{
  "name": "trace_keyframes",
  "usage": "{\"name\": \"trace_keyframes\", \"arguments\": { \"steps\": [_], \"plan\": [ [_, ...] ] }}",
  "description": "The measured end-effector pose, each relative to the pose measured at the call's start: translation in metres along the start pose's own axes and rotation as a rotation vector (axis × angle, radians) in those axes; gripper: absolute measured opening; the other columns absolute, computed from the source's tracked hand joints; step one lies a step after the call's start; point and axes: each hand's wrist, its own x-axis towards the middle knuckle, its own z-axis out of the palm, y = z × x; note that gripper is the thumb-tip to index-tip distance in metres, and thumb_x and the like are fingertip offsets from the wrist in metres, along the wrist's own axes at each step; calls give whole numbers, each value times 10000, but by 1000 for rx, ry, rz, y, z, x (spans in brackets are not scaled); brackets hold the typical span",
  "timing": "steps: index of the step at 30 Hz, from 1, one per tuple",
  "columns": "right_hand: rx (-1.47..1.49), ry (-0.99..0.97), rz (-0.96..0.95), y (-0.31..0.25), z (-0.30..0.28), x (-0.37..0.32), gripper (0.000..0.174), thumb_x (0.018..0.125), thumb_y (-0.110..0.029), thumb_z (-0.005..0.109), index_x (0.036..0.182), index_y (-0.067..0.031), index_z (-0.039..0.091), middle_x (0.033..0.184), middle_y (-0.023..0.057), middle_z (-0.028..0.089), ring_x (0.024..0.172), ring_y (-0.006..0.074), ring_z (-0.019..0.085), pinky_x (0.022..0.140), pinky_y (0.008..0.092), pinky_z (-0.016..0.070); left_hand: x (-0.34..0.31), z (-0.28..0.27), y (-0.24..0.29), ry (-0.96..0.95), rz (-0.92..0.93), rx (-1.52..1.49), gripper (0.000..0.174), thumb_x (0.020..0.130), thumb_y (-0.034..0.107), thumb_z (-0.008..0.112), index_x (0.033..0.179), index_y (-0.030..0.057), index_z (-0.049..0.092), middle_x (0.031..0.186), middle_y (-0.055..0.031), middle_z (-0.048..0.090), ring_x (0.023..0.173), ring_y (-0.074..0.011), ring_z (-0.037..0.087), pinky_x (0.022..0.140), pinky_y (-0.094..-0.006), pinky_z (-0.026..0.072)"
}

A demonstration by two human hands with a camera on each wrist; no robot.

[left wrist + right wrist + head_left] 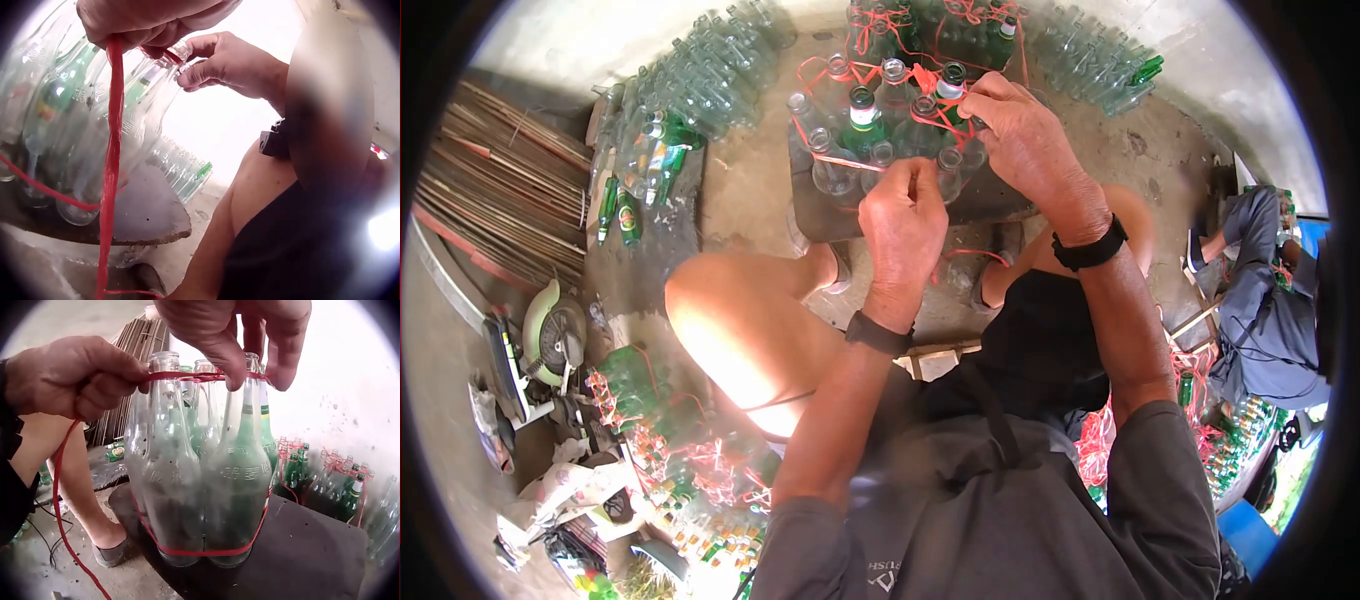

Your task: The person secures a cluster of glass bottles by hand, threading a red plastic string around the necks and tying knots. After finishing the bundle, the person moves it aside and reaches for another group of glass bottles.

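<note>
A cluster of glass bottles [178,456], mostly clear with green ones among them, stands upright on a dark board [840,212]. Red plastic twine [206,553] runs round the bottles low down, and more passes along their necks. My left hand [905,215] grips the twine at the near side of the cluster; a long tail of it hangs below the fist in the left wrist view. With thumb and fingers bent about a bottle neck, my right hand [1030,140] pinches the twine at the cluster's right side.
Tied bottle bundles [337,481] stand beyond the board. Loose clear bottles [715,75] are stacked along the wall at the back left, others [1095,65] at the back right. Long thin rods [500,180] lie at left. Another person's legs [1250,260] show at right.
</note>
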Motion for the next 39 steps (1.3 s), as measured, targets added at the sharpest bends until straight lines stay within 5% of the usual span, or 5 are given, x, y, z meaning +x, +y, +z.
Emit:
{"name": "trace_keyframes", "arguments": {
  "steps": [6,10,15,26,39],
  "plan": [
    [-70,-12,-4,2,-2,-1,312,822,49,705,1094,-103,712,1146,45,647,1119,314,657,892,426,588,-10,-15,-2,-43,-41,27,93,991,34,710,1082,17,723,721,-40,654,658,-54,559,621,-265,492],
    [-52,-6,-9,3,-2,-2,352,825,55,698,1133,-114,722,1159,50,649,1124,315,654,916,422,581,-15,-21,-9,-15,13,78,93,964,47,723,1056,47,728,728,-134,715,604,-214,707,606,-358,536],
    [-59,18,-79,2,-6,1,379,830,70,677,1159,-111,723,1165,72,648,1124,327,648,907,427,570,-14,-24,-25,-86,-162,-170,56,1001,27,706,1044,-9,712,732,62,621,653,4,496,566,-203,397],
    [174,-238,-250,-24,6,19,184,875,-5,617,1007,-63,731,888,144,688,870,384,682,711,469,536,-11,-9,-30,19,-398,-176,226,967,161,779,962,-64,774,749,-45,729,665,-67,616,610,-273,509],
    [166,-658,-94,-33,7,37,141,941,-39,621,1020,-46,737,919,135,741,942,362,700,830,477,506,-6,-9,-33,-12,-523,-192,339,977,256,789,810,-38,770,660,-32,706,633,-58,617,598,-241,488]
  ]
}}
